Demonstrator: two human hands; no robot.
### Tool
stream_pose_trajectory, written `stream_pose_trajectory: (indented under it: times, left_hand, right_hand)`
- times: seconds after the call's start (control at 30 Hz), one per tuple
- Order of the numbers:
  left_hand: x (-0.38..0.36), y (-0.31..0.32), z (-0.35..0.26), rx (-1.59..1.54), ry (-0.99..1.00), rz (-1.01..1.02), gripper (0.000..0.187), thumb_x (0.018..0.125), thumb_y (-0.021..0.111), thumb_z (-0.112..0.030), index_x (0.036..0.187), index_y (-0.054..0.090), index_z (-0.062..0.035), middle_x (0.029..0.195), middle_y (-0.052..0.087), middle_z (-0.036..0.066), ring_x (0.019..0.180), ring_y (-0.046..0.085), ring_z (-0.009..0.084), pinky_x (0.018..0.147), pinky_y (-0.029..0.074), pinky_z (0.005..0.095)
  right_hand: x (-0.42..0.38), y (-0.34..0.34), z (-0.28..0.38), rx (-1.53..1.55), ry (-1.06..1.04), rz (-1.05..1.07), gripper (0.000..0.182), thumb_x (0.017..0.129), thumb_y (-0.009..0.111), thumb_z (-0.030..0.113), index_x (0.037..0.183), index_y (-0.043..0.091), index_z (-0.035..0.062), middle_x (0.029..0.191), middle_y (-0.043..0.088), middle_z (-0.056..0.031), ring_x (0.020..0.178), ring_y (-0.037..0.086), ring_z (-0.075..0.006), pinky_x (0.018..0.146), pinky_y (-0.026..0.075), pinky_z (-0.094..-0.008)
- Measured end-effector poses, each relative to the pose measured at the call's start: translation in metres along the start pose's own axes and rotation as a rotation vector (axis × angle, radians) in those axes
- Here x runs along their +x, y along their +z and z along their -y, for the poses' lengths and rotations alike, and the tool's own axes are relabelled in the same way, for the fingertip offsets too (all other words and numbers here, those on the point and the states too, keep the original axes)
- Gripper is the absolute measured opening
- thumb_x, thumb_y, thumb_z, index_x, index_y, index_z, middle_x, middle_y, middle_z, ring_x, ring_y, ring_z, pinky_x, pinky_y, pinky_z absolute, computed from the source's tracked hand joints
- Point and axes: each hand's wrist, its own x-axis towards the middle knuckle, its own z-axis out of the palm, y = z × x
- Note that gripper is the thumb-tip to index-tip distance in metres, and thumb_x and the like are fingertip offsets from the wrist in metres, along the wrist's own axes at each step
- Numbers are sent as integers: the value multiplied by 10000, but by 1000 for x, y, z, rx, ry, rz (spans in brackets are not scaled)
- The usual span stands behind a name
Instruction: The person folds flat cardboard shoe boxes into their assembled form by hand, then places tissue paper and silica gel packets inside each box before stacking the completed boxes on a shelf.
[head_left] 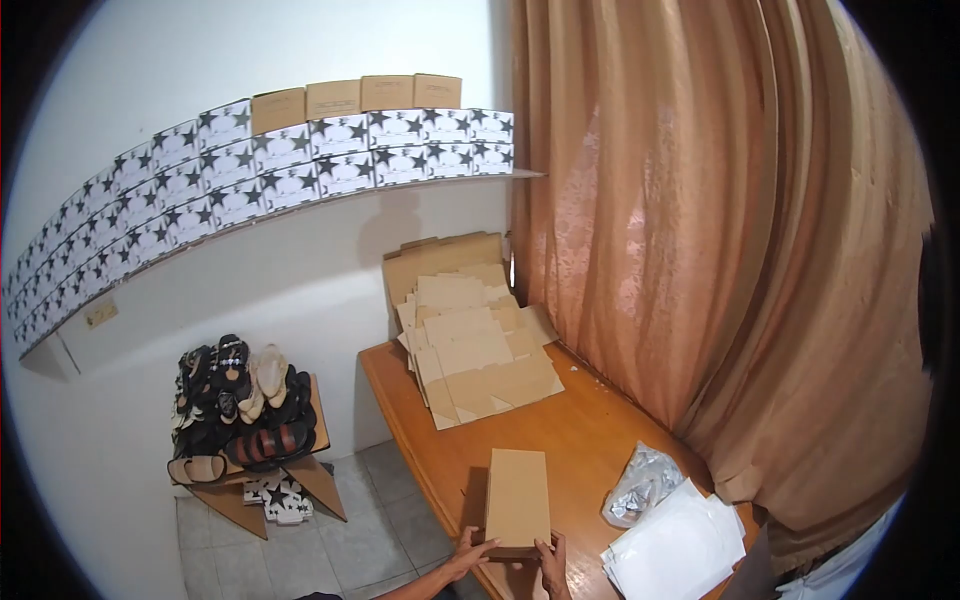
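A closed brown cardboard box [518, 497] rests at the near edge of the wooden table, its long side pointing away from me. My left hand [470, 554] grips its near left corner, fingers against the side. At the near right corner, my right hand [552, 563] holds the box with the thumb up by the lid edge. The undersides of both hands are partly hidden. To the right of the box lie a clear plastic bag [643, 482] with silvery contents and a stack of white paper sheets [680, 545].
Flattened cardboard blanks [485, 350] are piled at the table's [590, 425] far end. Brown curtains [660, 200] hang along the right. A wall shelf carries rows of star-printed boxes [290, 160]. Shoes and sandals [245, 395] crowd a low stand at left, above the tiled floor [320, 550].
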Motion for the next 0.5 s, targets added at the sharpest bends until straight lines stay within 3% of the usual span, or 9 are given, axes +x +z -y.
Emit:
stream_pose_trajectory:
  times: [0.1,0.23,0.37,0.43,0.47,0.5]
  left_hand:
    - [-9,-16,-21,-41,70,-67,960,831,810,-404,1467,193,-38,1439,352,232,1321,464,324,1048,481,469]
    - [-36,-25,-83,-50,200,-127,944,849,778,-445,1464,217,0,1445,358,243,1317,474,318,1023,498,467]
    - [-42,-34,-138,11,333,-183,821,882,735,-464,1434,323,-16,1423,419,197,1299,485,292,1010,489,445]
    - [-42,-37,-170,159,496,-264,631,945,674,-398,1404,371,-89,1338,497,115,1213,539,238,933,520,460]
    - [-41,-39,-185,162,499,-259,631,945,674,-398,1404,371,-89,1338,497,115,1213,539,238,933,520,460]
    - [-39,-39,-200,168,633,-310,691,927,684,-446,1425,371,-83,1383,470,142,1240,525,264,951,520,434]
  right_hand:
    - [21,14,-9,-90,-69,110,546,920,697,257,1365,460,49,1298,536,-130,1127,547,-255,874,493,-392]
    - [7,58,86,-122,-316,322,760,863,777,177,1492,366,64,1338,506,-138,1290,481,-278,1025,460,-449]
    - [32,96,125,-351,-448,220,841,822,806,112,1516,333,63,1402,436,-155,1326,463,-305,1077,440,-447]
    - [55,116,136,-335,-626,176,872,815,806,120,1538,322,72,1334,470,-174,1244,497,-306,987,475,-379]
    - [66,124,145,-371,-676,173,874,809,793,74,1541,318,73,1344,458,-178,1210,512,-309,970,480,-377]
    - [74,135,161,-371,-678,167,874,809,793,74,1541,318,73,1344,458,-178,1210,512,-309,970,480,-377]
